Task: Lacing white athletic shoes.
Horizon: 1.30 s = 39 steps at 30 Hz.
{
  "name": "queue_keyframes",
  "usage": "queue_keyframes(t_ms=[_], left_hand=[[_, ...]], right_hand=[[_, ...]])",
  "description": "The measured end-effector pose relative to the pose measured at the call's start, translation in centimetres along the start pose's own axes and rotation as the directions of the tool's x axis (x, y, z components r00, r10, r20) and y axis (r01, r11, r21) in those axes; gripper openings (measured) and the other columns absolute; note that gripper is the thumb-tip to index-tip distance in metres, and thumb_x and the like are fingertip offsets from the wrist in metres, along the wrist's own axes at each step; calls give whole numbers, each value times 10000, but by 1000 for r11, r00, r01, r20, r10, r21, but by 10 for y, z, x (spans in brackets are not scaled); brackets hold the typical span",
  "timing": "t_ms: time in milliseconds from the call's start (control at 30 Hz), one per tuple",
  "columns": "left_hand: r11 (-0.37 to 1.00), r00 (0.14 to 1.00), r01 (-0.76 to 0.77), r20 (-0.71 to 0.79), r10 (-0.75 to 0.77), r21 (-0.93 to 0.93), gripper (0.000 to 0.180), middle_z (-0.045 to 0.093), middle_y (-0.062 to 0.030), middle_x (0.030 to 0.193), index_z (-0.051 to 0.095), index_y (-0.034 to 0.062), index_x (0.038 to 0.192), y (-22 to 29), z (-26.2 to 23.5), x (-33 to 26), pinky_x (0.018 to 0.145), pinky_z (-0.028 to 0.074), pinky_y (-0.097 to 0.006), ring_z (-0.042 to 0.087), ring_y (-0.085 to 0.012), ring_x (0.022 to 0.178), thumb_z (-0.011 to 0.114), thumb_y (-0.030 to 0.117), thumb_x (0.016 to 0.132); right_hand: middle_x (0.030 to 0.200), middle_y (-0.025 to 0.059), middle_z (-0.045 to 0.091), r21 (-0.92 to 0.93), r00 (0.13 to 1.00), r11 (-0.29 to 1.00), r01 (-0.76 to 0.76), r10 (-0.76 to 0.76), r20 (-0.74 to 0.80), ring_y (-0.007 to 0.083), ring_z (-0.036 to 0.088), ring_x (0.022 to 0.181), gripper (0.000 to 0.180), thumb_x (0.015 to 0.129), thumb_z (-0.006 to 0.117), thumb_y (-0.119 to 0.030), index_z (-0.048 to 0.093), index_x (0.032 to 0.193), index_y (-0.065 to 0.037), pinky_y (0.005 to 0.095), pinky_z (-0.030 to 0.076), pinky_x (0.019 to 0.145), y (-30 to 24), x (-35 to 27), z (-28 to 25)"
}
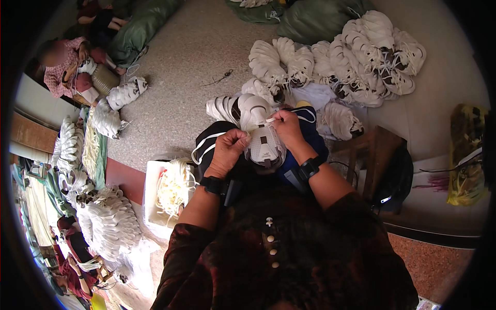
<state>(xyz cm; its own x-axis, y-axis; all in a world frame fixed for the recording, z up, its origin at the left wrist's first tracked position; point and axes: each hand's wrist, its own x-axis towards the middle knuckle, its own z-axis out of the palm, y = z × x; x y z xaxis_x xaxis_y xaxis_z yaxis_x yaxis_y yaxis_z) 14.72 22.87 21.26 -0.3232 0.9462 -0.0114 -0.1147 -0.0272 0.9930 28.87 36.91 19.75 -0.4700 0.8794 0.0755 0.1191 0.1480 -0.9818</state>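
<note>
A stack of nested white shoe uppers (pixel 254 109) lies across my lap, and the nearest white mesh shoe upper (pixel 264 150) sits between my hands. My left hand (pixel 227 150) is closed in a pinch at the left edge of its lacing opening. A white shoelace (pixel 202 143) loops out over my dark-clothed left thigh beside that hand. With thumb and finger, my right hand (pixel 289 129) pinches the white lace tip above the opening's right side. More lace (pixel 310 112) curves over my blue-clothed right knee. Both wrists wear dark bands.
Bundles of white uppers (pixel 356 57) lie ahead to the right, with green sacks (pixel 320 20) behind. A white box of laces (pixel 155 206) stands left. A wooden stool (pixel 369 155) is at right. Far left, a seated person (pixel 64 64) handles uppers; more stacks (pixel 108 222) lie nearer.
</note>
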Motion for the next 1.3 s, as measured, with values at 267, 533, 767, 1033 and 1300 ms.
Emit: queue_keyframes(t_ms=[267, 533, 767, 1033, 1300], left_hand=[[1000, 1000, 5, 15, -5, -1, 89, 544, 44, 664, 592, 42, 796, 6, 2, -1, 516, 357, -177, 422, -26, 561, 616, 114, 843], [998, 997, -9, 72, 4, 62, 72, 543, 38, 659, 605, 27, 864, 5, 4, 0, 527, 371, -180, 435, -23, 573, 582, 94, 861], [989, 1000, -8, 26, 5, 146, 165, 574, -14, 683, 619, 12, 963, 12, 22, 0, 569, 425, -223, 489, -70, 599, 510, -2, 840], [533, 876, -462, 272, 398, 709, 99, 600, -190, 765, 595, 5, 827, 12, 50, 23, 619, 479, -379, 591, -339, 718, 562, 39, 739], [314, 920, -320, 213, 329, 894, 130, 585, -183, 669, 577, 33, 702, -9, 56, 37, 562, 489, -413, 592, -350, 626, 573, 145, 768]], right_hand=[[634, 160, 587, -494, 950, 839, 228, -302, -73, 292, 558, 558, 32, 672, 590, 7, 562, 669, 23, 363, 454, 556, 6, 1, -2], [578, 164, 549, -428, 984, 886, 179, -167, 66, 356, 557, 580, 86, 671, 597, -57, 536, 634, -10, 429, 441, 544, 0, 15, 0], [686, 171, 582, -719, 936, 637, 278, -347, 55, 345, 580, 700, 55, 671, 593, -48, 565, 700, -11, 431, 472, 622, -9, -10, 7], [780, 193, 578, -680, 918, 618, 395, -295, 266, 360, 555, 825, 137, 646, 598, -32, 562, 763, 28, 421, 470, 723, -28, -28, -3], [756, 189, 556, -567, 915, 727, 386, -226, 334, 360, 546, 747, 159, 634, 578, 0, 596, 792, -1, 404, 448, 678, -15, -3, -22]])
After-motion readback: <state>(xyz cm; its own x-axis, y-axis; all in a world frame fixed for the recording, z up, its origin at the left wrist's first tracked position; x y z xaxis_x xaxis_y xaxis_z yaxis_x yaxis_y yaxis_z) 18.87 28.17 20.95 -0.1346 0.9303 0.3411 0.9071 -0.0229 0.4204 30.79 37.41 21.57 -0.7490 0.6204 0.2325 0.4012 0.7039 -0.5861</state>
